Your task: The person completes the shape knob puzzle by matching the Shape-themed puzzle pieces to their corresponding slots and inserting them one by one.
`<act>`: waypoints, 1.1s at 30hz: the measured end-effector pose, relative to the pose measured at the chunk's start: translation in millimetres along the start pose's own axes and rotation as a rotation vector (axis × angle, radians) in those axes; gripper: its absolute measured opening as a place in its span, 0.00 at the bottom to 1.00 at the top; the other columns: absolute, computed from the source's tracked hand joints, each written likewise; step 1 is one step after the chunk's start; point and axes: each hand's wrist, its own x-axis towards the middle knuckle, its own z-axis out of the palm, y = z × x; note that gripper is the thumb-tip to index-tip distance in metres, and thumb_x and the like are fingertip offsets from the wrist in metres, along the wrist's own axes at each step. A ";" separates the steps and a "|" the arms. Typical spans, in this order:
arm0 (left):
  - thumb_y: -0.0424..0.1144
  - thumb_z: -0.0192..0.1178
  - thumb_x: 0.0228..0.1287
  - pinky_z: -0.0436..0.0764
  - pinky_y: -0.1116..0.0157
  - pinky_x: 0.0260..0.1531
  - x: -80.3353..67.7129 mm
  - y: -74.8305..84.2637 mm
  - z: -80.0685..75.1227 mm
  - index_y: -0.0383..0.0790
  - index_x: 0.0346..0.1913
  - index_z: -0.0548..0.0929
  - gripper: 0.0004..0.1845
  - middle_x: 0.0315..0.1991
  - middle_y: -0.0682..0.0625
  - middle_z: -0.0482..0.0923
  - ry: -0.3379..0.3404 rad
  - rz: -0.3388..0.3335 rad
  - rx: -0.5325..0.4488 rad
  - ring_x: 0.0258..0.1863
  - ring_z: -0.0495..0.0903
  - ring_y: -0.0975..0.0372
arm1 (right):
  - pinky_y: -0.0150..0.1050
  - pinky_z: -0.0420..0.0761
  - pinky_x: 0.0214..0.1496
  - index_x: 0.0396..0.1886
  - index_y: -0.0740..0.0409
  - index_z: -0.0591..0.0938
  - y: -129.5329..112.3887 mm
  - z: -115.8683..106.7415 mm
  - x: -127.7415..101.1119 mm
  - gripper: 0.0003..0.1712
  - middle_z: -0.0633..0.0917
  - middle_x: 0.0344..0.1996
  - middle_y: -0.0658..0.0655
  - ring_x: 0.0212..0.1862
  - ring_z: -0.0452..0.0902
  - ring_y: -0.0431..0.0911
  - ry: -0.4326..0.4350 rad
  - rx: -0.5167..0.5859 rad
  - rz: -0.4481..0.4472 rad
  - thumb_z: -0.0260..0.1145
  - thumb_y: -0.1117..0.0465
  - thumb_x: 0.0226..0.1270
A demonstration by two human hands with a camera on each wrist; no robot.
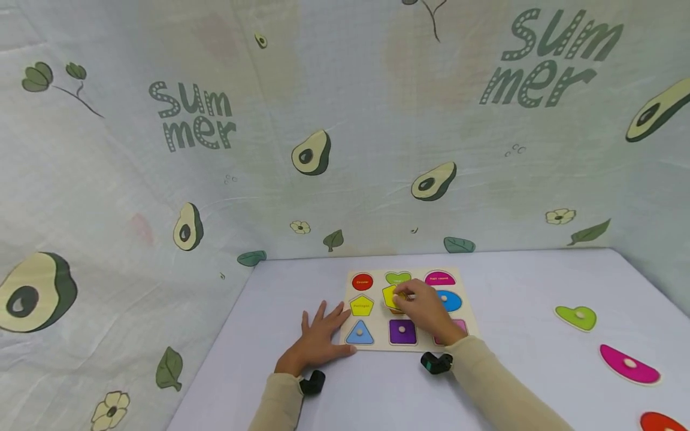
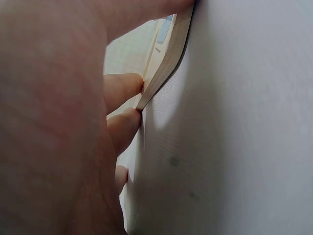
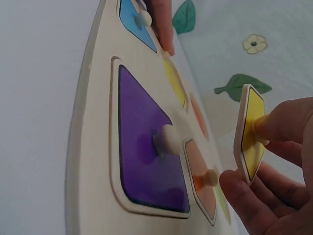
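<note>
My right hand (image 1: 428,308) pinches a yellow pentagon puzzle piece (image 3: 252,127) by its knob, raised above the middle of a wooden shape board (image 1: 381,341). To its left is the printed yellow pentagon recess (image 1: 361,306). My left hand (image 1: 318,342) lies with fingers spread at the board's left side, fingertips touching its edge. Knobbed pieces sit in the board: a blue triangle (image 1: 359,332), a purple square (image 1: 402,331), a blue oval (image 1: 449,300) and an orange piece (image 3: 203,186). A pink piece (image 1: 460,325) is partly hidden behind my right hand.
On the white table to the right lie a green heart piece (image 1: 574,317), a magenta half-round piece (image 1: 628,364) and a red piece (image 1: 659,422) cut off by the frame. A printed cloth (image 1: 372,221) hangs behind the table.
</note>
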 end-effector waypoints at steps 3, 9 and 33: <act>0.69 0.62 0.53 0.26 0.33 0.67 -1.0 -0.1 -1.3 0.60 0.77 0.63 0.48 0.79 0.58 0.52 0.002 -0.003 0.004 0.79 0.35 0.47 | 0.51 0.81 0.57 0.44 0.51 0.86 -6.3 6.5 4.6 0.09 0.83 0.47 0.52 0.52 0.77 0.50 -0.017 -0.018 0.016 0.72 0.57 0.64; 0.69 0.62 0.54 0.26 0.32 0.66 -2.0 -2.2 -1.8 0.60 0.78 0.63 0.48 0.80 0.58 0.51 -0.002 0.004 0.004 0.79 0.34 0.46 | 0.43 0.85 0.46 0.44 0.52 0.86 -20.1 19.2 11.4 0.10 0.83 0.45 0.52 0.42 0.79 0.46 -0.054 -0.036 0.014 0.72 0.59 0.64; 0.71 0.59 0.54 0.28 0.30 0.66 -1.7 -0.6 -1.9 0.57 0.77 0.65 0.47 0.79 0.56 0.53 0.006 0.046 0.002 0.79 0.36 0.45 | 0.51 0.77 0.61 0.42 0.55 0.89 -35.6 59.2 23.1 0.09 0.85 0.47 0.55 0.53 0.78 0.52 -0.103 -0.208 -0.025 0.72 0.59 0.64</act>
